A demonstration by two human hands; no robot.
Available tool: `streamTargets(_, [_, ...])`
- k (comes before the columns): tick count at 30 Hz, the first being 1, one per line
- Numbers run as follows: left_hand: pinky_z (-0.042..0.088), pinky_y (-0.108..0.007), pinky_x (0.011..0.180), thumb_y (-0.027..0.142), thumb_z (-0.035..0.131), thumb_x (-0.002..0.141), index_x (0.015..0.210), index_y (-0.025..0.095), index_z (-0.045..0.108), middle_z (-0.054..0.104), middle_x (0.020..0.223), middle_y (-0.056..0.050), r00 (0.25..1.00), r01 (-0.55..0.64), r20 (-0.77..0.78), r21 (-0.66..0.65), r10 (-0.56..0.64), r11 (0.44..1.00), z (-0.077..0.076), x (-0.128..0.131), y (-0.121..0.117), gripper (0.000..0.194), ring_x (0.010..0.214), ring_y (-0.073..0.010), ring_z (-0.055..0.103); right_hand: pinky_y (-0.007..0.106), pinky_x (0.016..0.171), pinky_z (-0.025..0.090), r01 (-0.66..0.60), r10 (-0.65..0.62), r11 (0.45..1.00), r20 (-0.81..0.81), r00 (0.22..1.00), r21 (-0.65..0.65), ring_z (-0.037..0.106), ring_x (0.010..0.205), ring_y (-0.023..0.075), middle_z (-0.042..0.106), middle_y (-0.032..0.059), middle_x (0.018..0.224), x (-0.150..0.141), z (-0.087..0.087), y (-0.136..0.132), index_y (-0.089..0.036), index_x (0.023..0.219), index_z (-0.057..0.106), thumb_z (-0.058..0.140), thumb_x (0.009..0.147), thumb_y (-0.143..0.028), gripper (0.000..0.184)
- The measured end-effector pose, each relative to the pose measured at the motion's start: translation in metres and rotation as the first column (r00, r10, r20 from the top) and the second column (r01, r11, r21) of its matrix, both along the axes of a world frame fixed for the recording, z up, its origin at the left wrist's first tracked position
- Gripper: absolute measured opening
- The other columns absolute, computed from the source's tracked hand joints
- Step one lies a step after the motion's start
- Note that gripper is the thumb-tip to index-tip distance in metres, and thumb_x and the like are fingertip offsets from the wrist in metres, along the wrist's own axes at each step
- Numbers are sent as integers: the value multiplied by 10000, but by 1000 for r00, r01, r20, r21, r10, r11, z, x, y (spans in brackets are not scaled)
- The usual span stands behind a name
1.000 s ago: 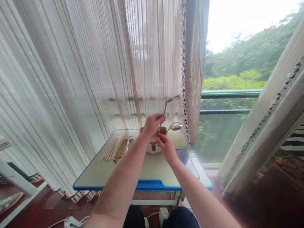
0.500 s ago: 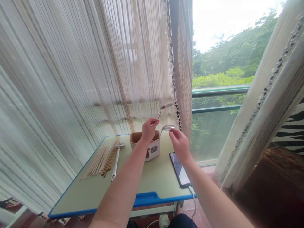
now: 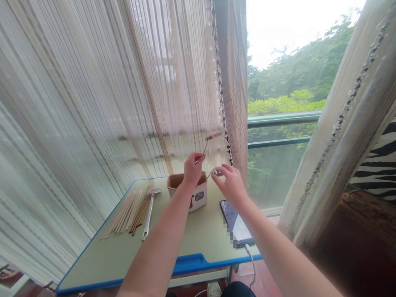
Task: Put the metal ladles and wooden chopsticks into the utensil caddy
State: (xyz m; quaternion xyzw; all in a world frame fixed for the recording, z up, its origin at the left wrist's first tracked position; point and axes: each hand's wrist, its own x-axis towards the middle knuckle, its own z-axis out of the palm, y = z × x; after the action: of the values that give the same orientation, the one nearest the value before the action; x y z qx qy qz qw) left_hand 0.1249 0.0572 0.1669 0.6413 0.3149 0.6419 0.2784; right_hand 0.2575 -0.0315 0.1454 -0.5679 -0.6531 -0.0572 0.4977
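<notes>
My left hand [image 3: 193, 168] is closed around the handle of a metal ladle [image 3: 214, 135], whose shallow head points up and to the right. Below that hand stands a white and brown utensil holder [image 3: 200, 201] with a dark label. A second metal ladle [image 3: 216, 171] leans out over the holder's right side, its head upward. My right hand [image 3: 232, 181] pinches this head between thumb and fingers, covering part of it. The lower ends of both handles are hidden by my left hand and the holder.
On the pale green, blue-edged table [image 3: 93, 264] lie light wooden chopsticks [image 3: 125, 212], darker brown chopsticks [image 3: 142, 214] and another long-handled metal utensil [image 3: 149, 214]. At the right edge lies a phone [image 3: 236, 227] with a white cable [image 3: 252, 264]. Sheer curtains [image 3: 93, 103] hang behind.
My right hand has shifted slightly left and closed over the head of the second ladle, which now sits a little lower. My left hand keeps its ladle raised.
</notes>
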Motion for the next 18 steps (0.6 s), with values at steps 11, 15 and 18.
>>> streamTargets(11, [456, -287, 794, 292, 507, 833, 848, 187, 565, 629, 914, -69, 996, -27, -79, 184, 42, 983, -2, 11, -10, 122, 873, -156, 593, 385, 840, 457, -96, 178, 972, -406, 896, 214, 564, 976, 214, 597, 112, 1095, 25, 41, 7, -172, 1113, 561, 507, 801, -393, 386])
streamTargets(15, [447, -289, 802, 271, 494, 838, 837, 193, 558, 614, 923, -66, 994, -15, -100, 198, 35, 980, -13, 17, -8, 101, 877, -159, 578, 359, 866, 463, -327, 441, 895, -490, 752, 304, 560, 1032, 183, 568, 83, 1188, 31, 69, 7, -214, 1200, 493, 536, 761, -310, 451])
streamTargets(18, [444, -297, 800, 275, 481, 844, 848, 193, 559, 611, 917, -67, 992, -38, -113, 207, 63, 978, -18, 20, -9, 114, 870, -165, 575, 378, 830, 485, -467, 523, 849, -517, 677, 248, 580, 1008, 203, 603, 76, 1134, 32, 75, 3, -209, 1138, 542, 551, 717, -272, 426])
